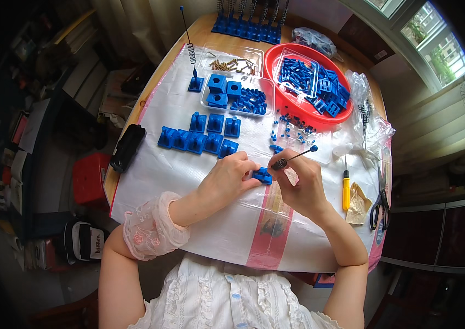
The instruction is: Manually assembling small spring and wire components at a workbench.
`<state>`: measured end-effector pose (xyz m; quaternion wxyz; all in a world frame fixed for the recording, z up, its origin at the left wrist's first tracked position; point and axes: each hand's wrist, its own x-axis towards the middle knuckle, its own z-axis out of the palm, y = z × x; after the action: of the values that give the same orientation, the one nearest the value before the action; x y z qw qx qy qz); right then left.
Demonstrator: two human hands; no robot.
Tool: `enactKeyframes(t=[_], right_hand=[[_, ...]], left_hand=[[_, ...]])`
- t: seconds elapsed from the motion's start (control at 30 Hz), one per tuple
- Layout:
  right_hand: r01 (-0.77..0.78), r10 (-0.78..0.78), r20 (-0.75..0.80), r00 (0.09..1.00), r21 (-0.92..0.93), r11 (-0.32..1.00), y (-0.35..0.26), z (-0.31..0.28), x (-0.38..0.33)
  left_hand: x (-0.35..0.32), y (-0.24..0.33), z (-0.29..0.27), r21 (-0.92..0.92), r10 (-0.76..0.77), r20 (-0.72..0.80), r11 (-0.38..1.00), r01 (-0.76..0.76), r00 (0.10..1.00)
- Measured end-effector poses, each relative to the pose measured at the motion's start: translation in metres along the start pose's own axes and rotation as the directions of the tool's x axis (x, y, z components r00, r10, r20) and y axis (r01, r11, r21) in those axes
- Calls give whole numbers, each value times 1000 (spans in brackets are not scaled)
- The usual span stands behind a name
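Near the middle of the table, my left hand (231, 174) is closed on a small blue plastic base (263, 176), gripping it by its left side. My right hand (304, 185) pinches a black spring rod (280, 164); its coil sits at my fingertips and its thin stem runs up right to a blue ball tip. The coil is just right of the base; whether the two touch, I cannot tell. Just beyond my left hand stand rows of blue bases (196, 141) with rounded upright parts. A finished-looking base with an upright spring rod (192, 55) stands at the far left.
A clear tub (238, 112) holds blue blocks and small parts; another tray (254, 53) holds brass-coloured screws. The red basin (347, 116) carries blue pieces. Loose bits (292, 129) lie before it. At right are a yellow screwdriver (346, 192) and black scissors (380, 211).
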<state>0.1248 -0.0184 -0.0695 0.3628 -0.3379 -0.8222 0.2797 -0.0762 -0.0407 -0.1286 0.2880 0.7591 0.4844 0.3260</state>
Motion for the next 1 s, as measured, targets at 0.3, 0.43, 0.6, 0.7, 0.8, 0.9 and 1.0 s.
enactKeyframes(t=[0.3, 0.43, 0.6, 0.7, 0.8, 0.9, 1.0], right_hand=[[-2, 2, -10, 1000, -8, 1000, 0, 1, -2], [9, -9, -6, 1000, -14, 1000, 2, 1, -2], [7, -9, -24, 1000, -53, 999, 2, 2, -2], [2, -3, -26, 1000, -49, 999, 1, 2, -2], [2, -3, -17, 1000, -52, 999, 1, 1, -2], [-1, 1, -12, 1000, -6, 1000, 2, 1, -2], [-6, 6, -7, 1000, 17, 1000, 3, 1, -2]], left_hand=[[0, 1, -1, 1, -1, -6, 1000, 1, 1000], [0, 1, -2, -23, -9, -6, 1000, 9, 1000], [-1, 0, -1, -39, -18, -13, 999, 17, 1000], [0, 1, -2, -44, -19, -10, 999, 18, 1000], [0, 2, -2, -41, -15, -8, 999, 14, 1000], [0, 2, -3, -37, -18, -4, 999, 17, 1000], [-1, 0, -1, -34, 1, -14, 999, -1, 1000]])
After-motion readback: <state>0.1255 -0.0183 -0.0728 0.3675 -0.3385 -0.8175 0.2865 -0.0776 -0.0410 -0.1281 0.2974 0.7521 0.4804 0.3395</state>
